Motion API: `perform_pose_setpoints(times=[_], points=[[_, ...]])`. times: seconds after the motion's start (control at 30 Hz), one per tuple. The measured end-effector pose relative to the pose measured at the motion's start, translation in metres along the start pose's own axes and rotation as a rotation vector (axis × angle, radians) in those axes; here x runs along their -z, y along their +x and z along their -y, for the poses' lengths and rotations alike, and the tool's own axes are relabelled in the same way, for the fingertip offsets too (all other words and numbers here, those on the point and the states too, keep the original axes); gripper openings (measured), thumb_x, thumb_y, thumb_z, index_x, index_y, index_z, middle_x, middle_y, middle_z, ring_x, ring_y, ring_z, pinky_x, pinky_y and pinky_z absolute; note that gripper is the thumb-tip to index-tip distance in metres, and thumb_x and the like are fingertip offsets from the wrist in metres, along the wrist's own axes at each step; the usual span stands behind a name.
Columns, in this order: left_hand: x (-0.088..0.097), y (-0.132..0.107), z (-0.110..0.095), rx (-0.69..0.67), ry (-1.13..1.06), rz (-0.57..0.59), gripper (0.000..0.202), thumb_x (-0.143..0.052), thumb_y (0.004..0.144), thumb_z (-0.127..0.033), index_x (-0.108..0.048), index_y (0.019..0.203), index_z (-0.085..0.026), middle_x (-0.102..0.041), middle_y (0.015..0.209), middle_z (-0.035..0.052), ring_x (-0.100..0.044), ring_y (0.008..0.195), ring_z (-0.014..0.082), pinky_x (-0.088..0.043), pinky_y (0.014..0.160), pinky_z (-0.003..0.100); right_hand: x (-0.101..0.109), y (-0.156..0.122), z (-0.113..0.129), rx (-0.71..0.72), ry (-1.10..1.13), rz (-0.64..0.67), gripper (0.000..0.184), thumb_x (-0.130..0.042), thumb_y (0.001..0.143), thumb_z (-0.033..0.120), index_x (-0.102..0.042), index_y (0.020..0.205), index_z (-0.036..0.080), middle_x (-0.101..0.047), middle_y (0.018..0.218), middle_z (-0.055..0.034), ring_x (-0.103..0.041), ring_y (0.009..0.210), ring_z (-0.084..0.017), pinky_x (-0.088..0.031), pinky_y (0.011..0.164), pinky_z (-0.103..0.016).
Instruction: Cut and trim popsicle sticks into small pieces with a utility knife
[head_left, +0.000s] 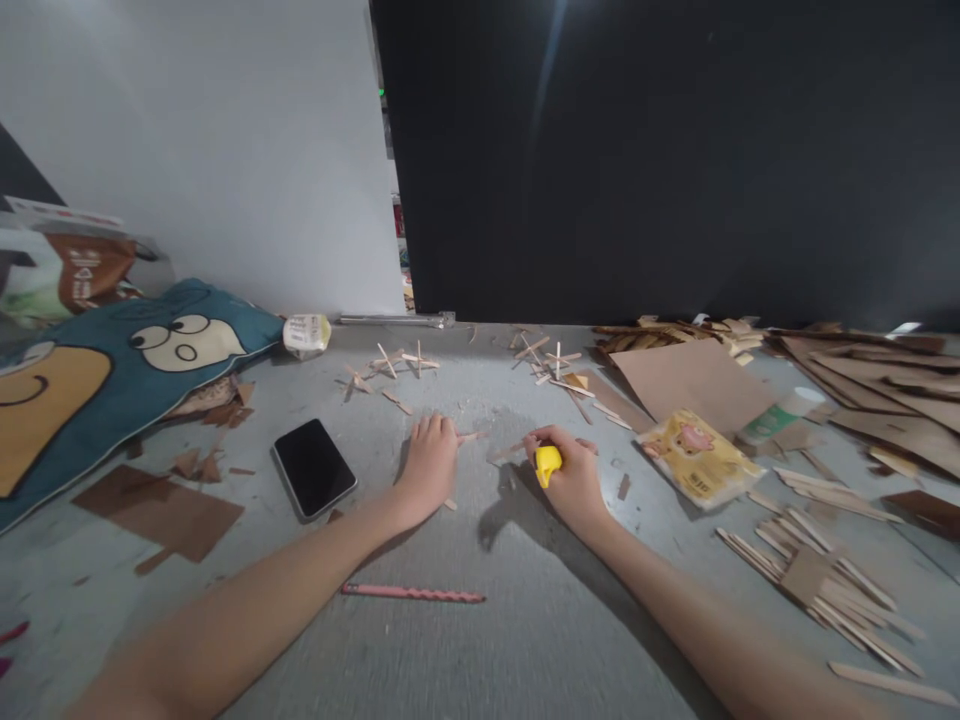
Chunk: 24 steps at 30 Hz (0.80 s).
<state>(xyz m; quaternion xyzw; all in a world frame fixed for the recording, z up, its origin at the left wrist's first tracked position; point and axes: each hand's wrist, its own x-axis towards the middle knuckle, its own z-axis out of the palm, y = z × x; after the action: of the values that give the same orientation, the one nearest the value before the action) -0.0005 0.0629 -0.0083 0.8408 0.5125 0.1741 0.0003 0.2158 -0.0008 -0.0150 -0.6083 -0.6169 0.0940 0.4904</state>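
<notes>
My right hand (pixel 568 475) is closed around a yellow utility knife (pixel 548 463), its blade pointing left just above the grey tabletop (pixel 420 660). To the left, my left hand (pixel 431 462) lies palm down with its fingers curled together over a thin wooden stick (pixel 471 437). One end of the stick pokes out toward the blade, apart from it; the rest is hidden under the fingers. A pink pencil (pixel 414 594) lies between my forearms. Beyond the hands stand small crossed-stick pieces, one group at the left (pixel 418 362) and another at the right (pixel 556 362).
A black phone (pixel 314 468) and brown cardboard (pixel 161 510) lie left, near a blue cartoon cushion (pixel 187 345). At right are a yellow tissue pack (pixel 699 457), a green-and-white glue stick (pixel 781 416), loose craft sticks (pixel 817 575) and stacked cardboard (pixel 885 390). A dark panel (pixel 675 160) rises behind.
</notes>
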Motion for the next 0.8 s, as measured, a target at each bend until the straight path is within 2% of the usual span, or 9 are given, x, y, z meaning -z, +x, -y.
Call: perform_pose_setpoints(times=[0.1, 0.17, 0.23, 0.27, 0.33, 0.47, 0.57, 0.67, 0.8], points=[[0.001, 0.003, 0.000, -0.020, -0.088, 0.003, 0.017, -0.051, 0.105, -0.011, -0.064, 0.096, -0.018, -0.068, 0.097, 0.0095, -0.063, 0.095, 0.0263, -0.049, 0.089, 0.041, -0.004, 0.001, -0.005, 0.026, -0.127, 0.039, 0.031, -0.054, 0.096, 0.040, -0.073, 0.108, 0.019, -0.070, 0.077, -0.0048, -0.063, 0.077, -0.026, -0.036, 0.088, -0.042], [0.005, 0.006, -0.002, -0.026, -0.149, 0.003, 0.018, -0.051, 0.104, -0.011, -0.064, 0.095, -0.018, -0.069, 0.096, 0.0089, -0.064, 0.094, 0.0255, -0.049, 0.089, 0.040, -0.002, 0.002, -0.007, 0.069, -0.211, 0.051, 0.042, -0.054, 0.093, 0.029, -0.065, 0.132, 0.017, -0.070, 0.084, -0.0068, -0.062, 0.082, -0.027, -0.036, 0.088, -0.043], [0.012, 0.008, -0.005, -0.033, -0.201, 0.007, 0.019, -0.051, 0.103, -0.010, -0.065, 0.094, -0.019, -0.070, 0.096, 0.0087, -0.065, 0.093, 0.0253, -0.049, 0.088, 0.039, 0.003, 0.005, -0.007, 0.141, -0.309, 0.084, 0.054, -0.054, 0.086, 0.017, -0.057, 0.140, 0.015, -0.070, 0.094, -0.0108, -0.061, 0.091, -0.030, -0.035, 0.088, -0.043], [0.016, 0.009, -0.008, -0.040, -0.222, 0.012, 0.020, -0.050, 0.102, -0.008, -0.065, 0.094, -0.019, -0.070, 0.096, 0.0090, -0.065, 0.092, 0.0254, -0.049, 0.087, 0.039, 0.006, 0.006, -0.006, 0.192, -0.366, 0.121, 0.055, -0.054, 0.083, 0.012, -0.058, 0.138, 0.015, -0.071, 0.100, -0.0130, -0.060, 0.097, -0.032, -0.034, 0.088, -0.043], [0.025, 0.008, -0.014, -0.062, -0.252, 0.023, 0.022, -0.050, 0.098, -0.004, -0.066, 0.091, -0.019, -0.070, 0.094, 0.0095, -0.065, 0.092, 0.0262, -0.049, 0.087, 0.039, 0.014, 0.010, -0.002, 0.314, -0.467, 0.239, 0.043, -0.054, 0.081, 0.008, -0.064, 0.122, 0.017, -0.071, 0.107, -0.0153, -0.058, 0.105, -0.034, -0.032, 0.088, -0.043], [0.038, -0.003, -0.023, -0.111, -0.281, 0.038, 0.022, -0.052, 0.097, -0.005, -0.067, 0.089, -0.019, -0.071, 0.093, 0.0101, -0.066, 0.097, 0.0274, -0.048, 0.092, 0.041, 0.028, 0.016, 0.004, 0.522, -0.585, 0.493, 0.025, -0.054, 0.087, 0.007, -0.066, 0.107, 0.017, -0.071, 0.102, -0.0131, -0.058, 0.101, -0.031, -0.029, 0.087, -0.042], [0.040, -0.016, -0.022, -0.118, -0.316, 0.100, 0.016, -0.059, 0.096, -0.010, -0.069, 0.088, -0.019, -0.072, 0.086, 0.0069, -0.068, 0.085, 0.0238, -0.049, 0.080, 0.034, 0.037, 0.021, 0.001, 0.619, -0.676, 0.576, 0.021, -0.058, 0.087, 0.005, -0.066, 0.103, 0.017, -0.069, 0.101, -0.0123, -0.057, 0.099, -0.030, -0.030, 0.086, -0.040], [0.040, -0.028, -0.016, -0.140, -0.369, 0.194, 0.014, -0.060, 0.098, -0.015, -0.073, 0.093, -0.020, -0.070, 0.074, 0.0015, -0.065, 0.068, 0.0189, -0.045, 0.067, 0.028, 0.047, 0.029, -0.003, 0.684, -0.727, 0.652, 0.033, -0.063, 0.079, 0.000, -0.066, 0.108, 0.017, -0.067, 0.108, -0.0135, -0.057, 0.103, -0.030, -0.035, 0.087, -0.038], [0.040, -0.035, -0.014, -0.215, -0.471, 0.264, 0.022, -0.056, 0.100, -0.018, -0.076, 0.108, -0.021, -0.075, 0.084, 0.0040, -0.067, 0.072, 0.0197, -0.044, 0.069, 0.028, 0.057, 0.029, 0.012, 0.777, -0.687, 0.683, 0.035, -0.061, 0.080, -0.001, -0.067, 0.109, 0.016, -0.067, 0.122, -0.0166, -0.058, 0.110, -0.032, -0.042, 0.091, -0.040]])
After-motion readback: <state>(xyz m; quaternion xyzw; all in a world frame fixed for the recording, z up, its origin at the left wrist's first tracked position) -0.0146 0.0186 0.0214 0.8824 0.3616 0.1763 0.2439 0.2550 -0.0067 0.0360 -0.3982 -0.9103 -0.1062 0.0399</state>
